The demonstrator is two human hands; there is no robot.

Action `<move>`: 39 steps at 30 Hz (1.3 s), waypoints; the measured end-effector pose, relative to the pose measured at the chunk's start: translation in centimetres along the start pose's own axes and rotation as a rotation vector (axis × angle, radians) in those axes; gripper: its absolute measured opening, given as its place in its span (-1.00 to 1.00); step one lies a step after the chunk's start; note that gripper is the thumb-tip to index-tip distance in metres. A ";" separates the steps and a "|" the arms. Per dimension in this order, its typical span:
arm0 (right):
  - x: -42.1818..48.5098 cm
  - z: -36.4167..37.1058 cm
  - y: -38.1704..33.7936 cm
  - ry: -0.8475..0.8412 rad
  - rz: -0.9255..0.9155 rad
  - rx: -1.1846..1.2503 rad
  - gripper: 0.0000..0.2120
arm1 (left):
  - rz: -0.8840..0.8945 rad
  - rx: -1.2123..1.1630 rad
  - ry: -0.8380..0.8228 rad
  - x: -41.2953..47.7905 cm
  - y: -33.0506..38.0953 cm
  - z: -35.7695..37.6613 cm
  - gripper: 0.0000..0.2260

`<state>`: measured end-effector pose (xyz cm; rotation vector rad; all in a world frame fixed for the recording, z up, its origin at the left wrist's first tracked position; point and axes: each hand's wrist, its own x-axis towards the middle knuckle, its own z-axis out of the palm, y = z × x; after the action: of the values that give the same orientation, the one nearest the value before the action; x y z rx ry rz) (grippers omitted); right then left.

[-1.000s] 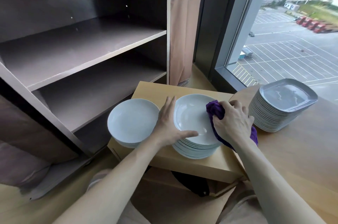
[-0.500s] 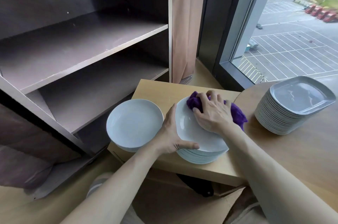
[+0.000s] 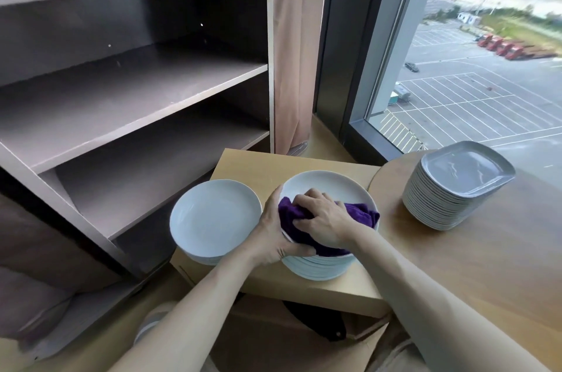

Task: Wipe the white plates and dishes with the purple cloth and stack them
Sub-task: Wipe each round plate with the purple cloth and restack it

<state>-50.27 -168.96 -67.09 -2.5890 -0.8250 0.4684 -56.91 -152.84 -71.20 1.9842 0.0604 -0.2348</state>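
White round glazed plates (image 3: 327,189) sit in a stack at lower centre of the frame on a pale wooden box (image 3: 307,283), the top one smooth and shallow, with a crumpled purple terry cloth (image 3: 359,213) lying in it. The right hand (image 3: 325,224) presses down on that cloth with fingers curled and bunched into it, while the left hand (image 3: 272,238) clasps the top plate's left rim, thumb stretched along the near edge. No writing or labels are readable on the plates, the second round stack (image 3: 214,219) at left, or the grey squarish stack (image 3: 459,183) at right.
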 end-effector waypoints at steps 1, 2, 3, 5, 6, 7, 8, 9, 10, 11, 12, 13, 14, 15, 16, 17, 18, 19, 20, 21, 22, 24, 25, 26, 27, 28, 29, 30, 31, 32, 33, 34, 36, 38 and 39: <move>-0.4 -0.2 0.1 -0.020 0.005 0.013 -0.86 | 0.000 0.006 -0.001 0.0 0.1 0.0 0.35; -0.9 -0.5 0.2 -0.029 0.012 0.020 -0.87 | -0.001 0.016 -0.003 -0.1 0.1 0.0 0.34; -1.3 -0.6 0.3 -0.029 0.023 0.018 -0.89 | -0.002 0.025 -0.003 -0.2 0.2 0.0 0.34; -2.0 -0.8 0.4 -0.019 0.051 -0.006 -0.91 | -0.004 0.033 -0.002 -0.3 0.4 0.0 0.33; -2.4 -0.9 0.4 -0.013 0.065 -0.028 -0.92 | -0.009 0.035 -0.001 -0.4 0.4 0.0 0.33; -2.7 -0.9 0.4 -0.005 0.077 -0.058 -0.91 | -0.014 0.038 0.000 -0.4 0.4 0.0 0.33; -3.0 -0.9 0.5 0.006 0.084 -0.098 -0.91 | -0.017 0.043 0.004 -0.5 0.3 0.0 0.33; -3.3 -1.0 0.6 0.020 0.090 -0.144 -0.90 | -0.018 0.049 0.007 -0.5 0.3 -0.1 0.32; -3.7 -1.1 0.8 0.033 0.102 -0.188 -0.89 | -0.019 0.055 0.005 -0.5 0.3 -0.1 0.32; -3.9 -1.3 1.1 0.044 0.123 -0.224 -0.88 | -0.020 0.060 0.001 -0.5 0.3 -0.1 0.31; -4.1 -1.6 1.5 0.055 0.150 -0.256 -0.86 | -0.022 0.063 -0.002 -0.5 0.3 -0.2 0.31; -4.3 -1.8 2.1 0.068 0.182 -0.287 -0.85 | -0.026 0.061 -0.006 -0.4 0.2 -0.2 0.30; -4.3 -2.1 2.6 0.084 0.216 -0.318 -0.84 | -0.031 0.048 -0.009 -0.4 0.1 -0.2 0.29; -4.1 -2.4 3.2 0.105 0.253 -0.341 -0.83 | -0.036 0.029 -0.014 -0.4 0.0 -0.2 0.28; -3.8 -2.7 3.7 0.127 0.289 -0.352 -0.82 | -0.037 0.013 -0.018 -0.4 -0.1 -0.2 0.28; -3.3 -2.9 4.1 0.150 0.319 -0.355 -0.79 | -0.036 0.005 -0.021 -0.4 -0.2 -0.2 0.28; -2.7 -3.0 4.3 0.172 0.343 -0.354 -0.74 | -0.036 0.006 -0.028 -0.3 -0.2 -0.2 0.27; -1.9 -2.9 4.5 0.197 0.357 -0.359 -0.71 | -0.037 0.011 -0.036 -0.3 -0.3 -0.3 0.27; -1.2 -2.8 4.5 0.225 0.356 -0.372 -0.69 | -0.037 0.013 -0.043 -0.2 -0.3 -0.3 0.28; -0.4 -2.6 4.7 0.253 0.338 -0.386 -0.69 | -0.035 0.012 -0.045 -0.2 -0.3 -0.3 0.28; 0.4 -2.4 4.8 0.279 0.308 -0.400 -0.70 | -0.032 0.011 -0.044 -0.2 -0.4 -0.2 0.28; 1.7 -2.2 4.8 0.303 0.253 -0.420 -0.72 | -0.030 0.018 -0.034 -0.2 -0.4 -0.2 0.29; 2.3 -2.1 4.7 0.302 0.236 -0.424 -0.73 | -0.031 0.024 -0.033 -0.2 -0.5 -0.2 0.29; 2.9 -2.1 4.6 0.298 0.223 -0.425 -0.73 | -0.033 0.029 -0.035 -0.1 -0.6 -0.2 0.29; 3.3 -2.0 4.3 0.295 0.210 -0.422 -0.72 | -0.033 0.035 -0.038 -0.1 -0.7 -0.2 0.29; 3.6 -1.8 3.8 0.295 0.196 -0.415 -0.72 | -0.031 0.043 -0.042 -0.1 -0.8 -0.2 0.30; 3.9 -1.6 3.4 0.296 0.181 -0.402 -0.70 | -0.026 0.050 -0.046 -0.1 -0.9 -0.3 0.30; 4.2 -1.4 2.9 0.296 0.164 -0.384 -0.69 | -0.022 0.053 -0.047 0.0 -1.0 -0.3 0.30; 4.3 -1.1 2.2 0.294 0.143 -0.363 -0.67 | -0.018 0.053 -0.044 0.1 -1.0 -0.3 0.31; 4.4 -0.7 1.5 0.290 0.120 -0.339 -0.67 | -0.012 0.053 -0.039 0.1 -1.0 -0.4 0.30; 4.3 -0.4 0.8 0.285 0.098 -0.310 -0.67 | -0.004 0.056 -0.033 0.0 -0.9 -0.3 0.30; 4.2 -0.2 0.3 0.276 0.075 -0.276 -0.68 | 0.003 0.059 -0.028 0.0 -0.9 -0.3 0.30; 3.7 0.0 -0.5 0.243 0.035 -0.194 -0.73 | 0.011 0.050 -0.021 0.0 -0.8 -0.2 0.31; 2.9 -0.2 -0.9 0.182 0.013 -0.102 -0.77 | 0.014 0.031 -0.020 0.0 -0.8 -0.2 0.31; 2.4 -0.4 -1.0 0.147 0.006 -0.067 -0.79 | 0.010 0.026 -0.022 0.0 -0.7 -0.3 0.32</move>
<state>-48.75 -166.82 -66.76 -2.6501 -0.7948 0.2523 -57.03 -152.29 -71.75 2.0072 0.0332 -0.2515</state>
